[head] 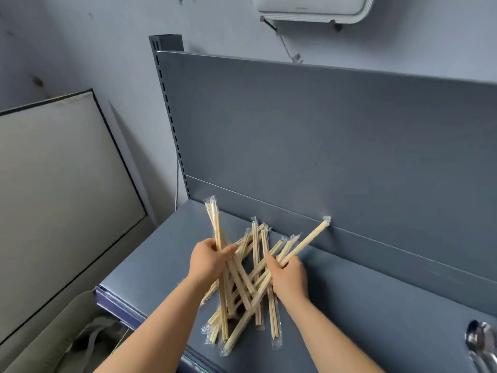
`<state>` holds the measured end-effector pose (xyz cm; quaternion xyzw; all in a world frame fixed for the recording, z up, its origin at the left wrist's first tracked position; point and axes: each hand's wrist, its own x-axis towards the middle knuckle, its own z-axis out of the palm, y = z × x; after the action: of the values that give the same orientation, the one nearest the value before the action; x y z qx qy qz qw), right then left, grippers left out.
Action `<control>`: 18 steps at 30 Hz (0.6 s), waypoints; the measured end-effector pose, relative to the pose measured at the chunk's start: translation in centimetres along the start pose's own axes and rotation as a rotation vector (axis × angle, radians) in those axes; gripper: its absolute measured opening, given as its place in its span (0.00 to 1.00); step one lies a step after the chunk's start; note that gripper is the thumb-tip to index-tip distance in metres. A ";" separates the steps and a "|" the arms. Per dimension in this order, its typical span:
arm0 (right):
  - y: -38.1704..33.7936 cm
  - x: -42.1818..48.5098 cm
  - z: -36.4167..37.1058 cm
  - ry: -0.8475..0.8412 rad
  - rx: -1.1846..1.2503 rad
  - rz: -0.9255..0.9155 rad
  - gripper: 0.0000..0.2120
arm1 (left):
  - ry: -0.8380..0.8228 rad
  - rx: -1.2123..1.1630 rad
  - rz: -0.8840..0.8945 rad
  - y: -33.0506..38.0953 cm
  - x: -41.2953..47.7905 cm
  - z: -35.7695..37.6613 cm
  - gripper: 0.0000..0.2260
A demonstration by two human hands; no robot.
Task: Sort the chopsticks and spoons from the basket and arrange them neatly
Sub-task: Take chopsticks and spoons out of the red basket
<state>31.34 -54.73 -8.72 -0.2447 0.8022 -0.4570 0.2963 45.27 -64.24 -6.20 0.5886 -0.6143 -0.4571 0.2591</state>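
Note:
A loose pile of wrapped wooden chopsticks lies criss-crossed on the grey-blue shelf. My left hand is closed around a bundle of wrapped chopsticks that stands nearly upright over the pile's left side. My right hand grips one long wrapped pair, which slants up to the right toward the shelf's back panel. Shiny metal spoons lie at the shelf's far right edge, partly cut off by the frame. No basket is in view.
The shelf's tall back panel rises right behind the pile. A white board leans against the wall at the left. A light fabric bag sits on the floor below the shelf's front left corner.

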 end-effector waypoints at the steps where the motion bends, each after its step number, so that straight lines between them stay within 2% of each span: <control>1: 0.1 -0.1 0.3 0.033 -0.020 0.012 0.16 | 0.000 0.059 0.032 -0.1 0.6 0.0 0.15; 4: -0.1 -1.0 0.9 0.136 -0.075 0.034 0.23 | 0.005 0.286 0.103 -0.4 1.9 -0.5 0.18; 7: -0.4 -2.1 1.3 0.239 -0.110 0.043 0.27 | -0.045 0.474 0.154 -1.1 2.8 -1.1 0.17; 11: -0.2 -3.4 1.6 0.314 -0.168 0.081 0.27 | -0.150 0.489 0.185 -2.0 3.4 -1.6 0.19; 15: -0.2 -4.6 1.3 0.360 -0.344 0.152 0.26 | -0.193 0.450 0.223 -2.0 3.2 -2.1 0.25; 18: -0.2 -5.5 0.1 0.360 -0.470 0.182 0.27 | -0.191 0.457 0.344 -1.6 2.8 -2.7 0.25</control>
<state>35.31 -51.23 -7.23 -0.1487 0.9440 -0.2666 0.1247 47.84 -67.40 -6.99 0.4732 -0.8137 -0.3097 0.1345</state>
